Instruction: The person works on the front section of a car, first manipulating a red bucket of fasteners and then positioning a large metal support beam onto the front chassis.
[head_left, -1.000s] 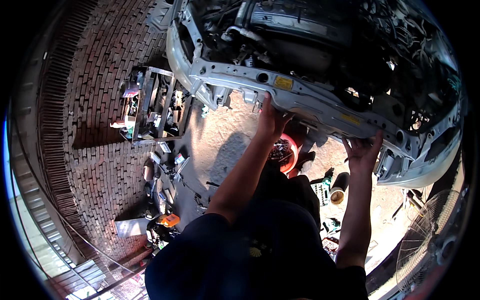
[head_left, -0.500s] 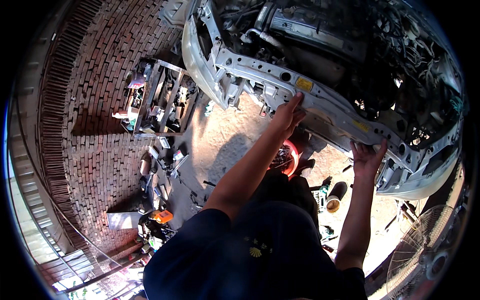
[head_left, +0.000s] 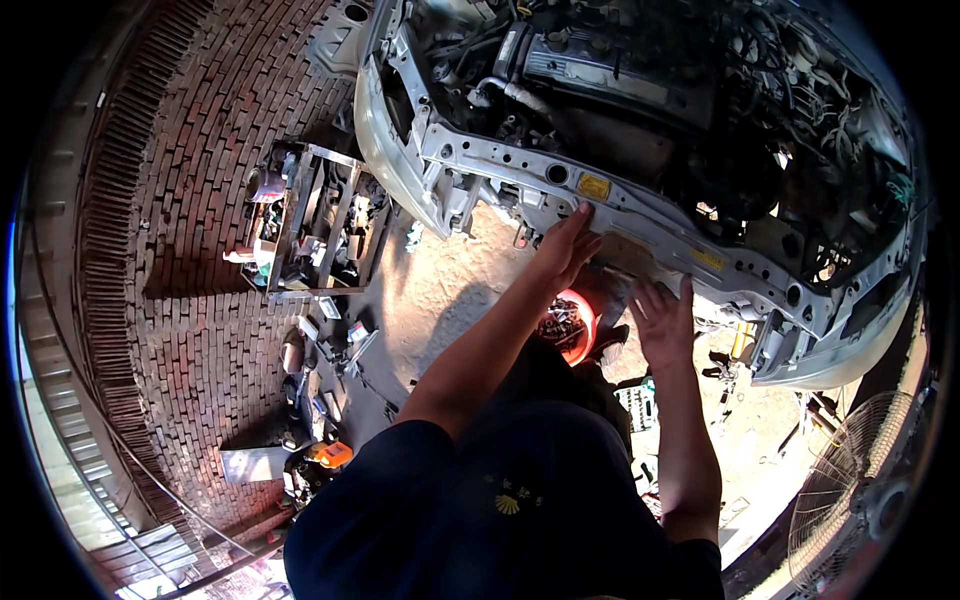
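A silver radiator support panel (head_left: 640, 215) spans the front of a car whose bumper is off, with yellow labels on its top. My left hand (head_left: 568, 252) is at its front edge, fingers stretched out and loosely apart, one fingertip just below a label. Whether that fingertip touches the metal I cannot tell. My right hand (head_left: 660, 325) is in front of the panel's lower side, its fingers spread and nothing held. Behind the panel lies the open engine bay with an engine (head_left: 620, 75).
Between my arms a red basin (head_left: 590, 330) of small metal parts stands on the ground. A metal rack (head_left: 325, 220) with clutter is by the brick wall (head_left: 215, 190) at left. An orange container (head_left: 330, 455) lies lower left; a large fan (head_left: 845, 490) stands lower right.
My right hand has come off the panel and moved left toward my left hand, fingers spreading. My left hand has shifted slightly and loosened at the panel's edge.
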